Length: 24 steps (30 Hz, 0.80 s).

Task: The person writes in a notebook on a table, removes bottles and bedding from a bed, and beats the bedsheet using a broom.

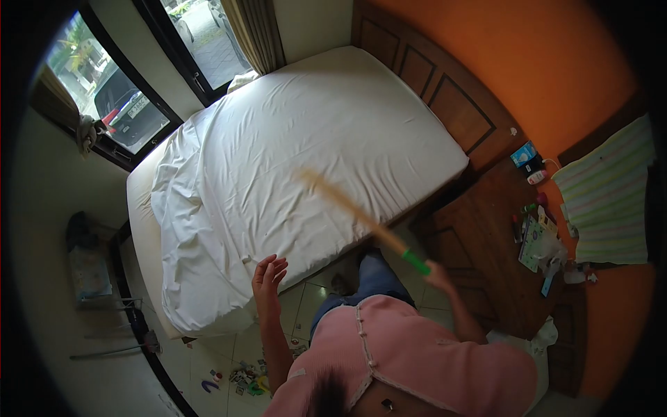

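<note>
A long tan stick broom (358, 214) with a green grip is held in my right hand (438, 275), whose fingers wrap around the handle end. Motion blurs the broom's far end, which reaches over the white bed sheet (313, 125); whether it touches the sheet I cannot tell. My left hand (269, 272) is raised by the bed's near edge, fingers extended and holding nothing. Loose folds of the sheet gather along the left side of the mattress, and the rest lies mostly flat with small wrinkles.
A wooden headboard (445, 90) stands at the far right of the bed. Beside me, a wooden cabinet (486, 236) carries bottles, papers and a plastic bag. Small toys (250, 379) are scattered on the tiled floor. Windows (128, 104) and curtains line the upper left.
</note>
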Each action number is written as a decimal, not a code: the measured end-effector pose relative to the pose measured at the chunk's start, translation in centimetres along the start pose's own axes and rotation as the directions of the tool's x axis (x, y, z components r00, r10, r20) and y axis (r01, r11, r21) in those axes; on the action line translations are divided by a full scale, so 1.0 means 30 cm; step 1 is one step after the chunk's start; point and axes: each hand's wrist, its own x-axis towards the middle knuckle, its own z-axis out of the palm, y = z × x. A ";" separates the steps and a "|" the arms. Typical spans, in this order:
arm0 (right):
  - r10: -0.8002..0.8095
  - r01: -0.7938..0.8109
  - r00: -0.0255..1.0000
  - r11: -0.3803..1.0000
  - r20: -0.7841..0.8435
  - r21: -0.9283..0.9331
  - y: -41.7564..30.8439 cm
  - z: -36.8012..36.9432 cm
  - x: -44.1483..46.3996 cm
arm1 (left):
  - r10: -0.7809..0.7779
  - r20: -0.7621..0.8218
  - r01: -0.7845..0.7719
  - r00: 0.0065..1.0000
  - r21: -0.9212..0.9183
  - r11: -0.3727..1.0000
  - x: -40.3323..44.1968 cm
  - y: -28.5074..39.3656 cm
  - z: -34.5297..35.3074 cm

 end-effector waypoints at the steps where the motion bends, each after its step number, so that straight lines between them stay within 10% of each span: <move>1: -0.108 0.113 0.979 0.993 -0.173 0.018 0.035 -0.043 0.038 | 0.006 0.035 -0.007 0.999 0.013 1.000 0.003 0.004 0.002; 3: 0.339 -0.227 0.928 0.840 -0.151 0.493 0.018 -0.142 0.123 | 0.015 0.045 -0.015 0.999 0.018 1.000 0.008 0.017 0.006; 7: 0.428 -0.255 0.902 0.643 -0.062 0.722 0.130 -0.128 0.247 | 0.032 0.065 -0.033 0.997 0.003 0.999 -0.007 0.025 0.004; 9: 0.405 -0.379 0.912 0.779 0.061 0.500 0.191 0.034 0.190 | 0.052 0.061 -0.051 0.997 -0.003 0.999 -0.017 0.019 -0.013; 11: 0.113 -0.034 0.962 0.952 0.247 -0.304 0.232 0.145 0.042 | 0.056 0.017 -0.056 0.998 -0.031 0.998 -0.031 0.010 -0.036; 16: -0.153 0.261 0.958 0.811 0.241 -0.524 -0.021 -0.085 -0.047 | 0.050 -0.127 -0.056 0.991 -0.046 0.997 -0.077 0.008 -0.144; 21: -0.133 0.082 0.878 0.988 -0.460 -0.129 0.149 -0.123 0.253 | 0.090 -0.237 -0.105 0.967 -0.047 0.993 -0.095 0.025 -0.219; 23: 0.398 -0.280 0.860 0.891 -0.319 0.357 -0.085 -0.146 0.282 | 0.089 -0.249 -0.109 0.964 -0.067 0.992 -0.102 0.019 -0.229; 24: 0.417 -0.297 0.871 0.868 -0.259 0.398 -0.052 -0.060 0.344 | 0.090 -0.257 -0.112 0.962 -0.075 0.991 -0.107 0.018 -0.223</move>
